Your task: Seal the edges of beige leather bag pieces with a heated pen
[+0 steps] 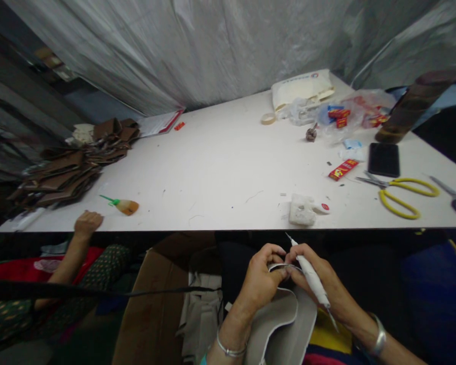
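"Pinching the grey piece [275, 317], is that what the left hand [261, 276] is doing?"

"Yes, its fingers close on the upper edge, where they meet those of the right hand [324, 271]. The piece hangs below them, over the lap, just off the near side of the table [213, 203]."

"And the right hand's grip?"

"Snug around a white-wrapped tool [313, 281] with a thin point at each end. Its fingertips appear to steady the same edge."

"How far along is it?"

"Partway, I'd judge. The piece is already shaped into curved, layered panels, but the upper edge seems to be the part in hand. The tool's upper point stands clear of it, so nothing is being pierced or scraped right now."

"What's left?"

"That edge, probably; the fingers hide how much. More grey pieces [205, 317] lie in the cardboard box [148, 309] to the left. Whether those are finished or waiting, I can't tell."
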The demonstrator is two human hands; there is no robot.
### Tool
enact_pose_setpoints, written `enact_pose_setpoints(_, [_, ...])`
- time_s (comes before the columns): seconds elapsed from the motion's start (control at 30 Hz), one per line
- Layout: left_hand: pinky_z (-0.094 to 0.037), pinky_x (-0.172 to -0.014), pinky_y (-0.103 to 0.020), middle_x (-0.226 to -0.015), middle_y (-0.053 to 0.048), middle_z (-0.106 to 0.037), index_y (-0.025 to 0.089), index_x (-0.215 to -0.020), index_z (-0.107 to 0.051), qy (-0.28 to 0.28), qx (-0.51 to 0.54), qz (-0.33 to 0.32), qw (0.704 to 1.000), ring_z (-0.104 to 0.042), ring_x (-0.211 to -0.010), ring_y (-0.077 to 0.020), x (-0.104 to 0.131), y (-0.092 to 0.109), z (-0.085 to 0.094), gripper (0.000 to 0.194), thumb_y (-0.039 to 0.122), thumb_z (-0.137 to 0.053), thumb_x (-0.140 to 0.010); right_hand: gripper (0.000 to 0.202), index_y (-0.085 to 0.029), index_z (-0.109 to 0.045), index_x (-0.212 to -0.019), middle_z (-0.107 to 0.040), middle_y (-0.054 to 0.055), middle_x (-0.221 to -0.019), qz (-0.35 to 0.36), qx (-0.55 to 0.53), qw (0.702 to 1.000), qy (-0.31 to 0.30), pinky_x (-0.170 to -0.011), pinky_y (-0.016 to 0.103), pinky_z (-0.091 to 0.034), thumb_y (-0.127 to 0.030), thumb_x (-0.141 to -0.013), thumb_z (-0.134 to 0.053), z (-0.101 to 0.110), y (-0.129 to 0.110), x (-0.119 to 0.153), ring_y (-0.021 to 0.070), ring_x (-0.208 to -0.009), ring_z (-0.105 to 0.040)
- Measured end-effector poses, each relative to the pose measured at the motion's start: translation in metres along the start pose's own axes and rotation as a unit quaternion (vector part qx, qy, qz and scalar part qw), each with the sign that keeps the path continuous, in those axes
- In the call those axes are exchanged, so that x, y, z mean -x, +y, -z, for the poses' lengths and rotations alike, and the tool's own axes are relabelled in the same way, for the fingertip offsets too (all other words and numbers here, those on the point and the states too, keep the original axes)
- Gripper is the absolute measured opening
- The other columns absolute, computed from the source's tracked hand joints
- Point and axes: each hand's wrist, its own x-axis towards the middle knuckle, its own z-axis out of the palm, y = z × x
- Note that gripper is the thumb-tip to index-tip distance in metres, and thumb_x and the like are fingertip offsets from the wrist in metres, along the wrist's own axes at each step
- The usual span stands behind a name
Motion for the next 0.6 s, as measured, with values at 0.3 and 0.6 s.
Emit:
enact_pose_setpoints(0.3, [-0.040, -0.061, -0.021, -0.074, 0.004, -0.060, 0.016, -0.104, -0.067, -0.003, 0.011, 0.012, 1.000, -0.051, -0.064, -0.0106, 0.003, 0.006, 0.000, 0.035, 0.012, -0.072, -0.070, 0.014, -0.022, -0.059, -0.103, -0.066, 0.002, -0.092, -0.001, -0.014, 1.000, 0.022, -0.064, 0.024, -0.049, -0.035, -0.100, -0.063, -0.005, 0.004, 0.004, 0.0169, -0.077, -0.063])
enact_pose_setpoints(0.6, [-0.043, -0.065, -0.021, -0.085, 0.002, -0.065, 0.018, -0.110, -0.065, 0.006, -0.043, -0.004, 0.999, -0.059, -0.073, -0.0118, -0.002, -0.006, 0.000, 0.042, 0.007, -0.070, -0.070, 0.014, -0.022, -0.061, -0.105, -0.068, 0.003, -0.092, 0.028, 0.013, 0.999, 0.030, -0.065, 0.023, -0.050, -0.036, -0.104, -0.060, -0.003, 0.001, 0.007, 0.0166, -0.075, -0.064])
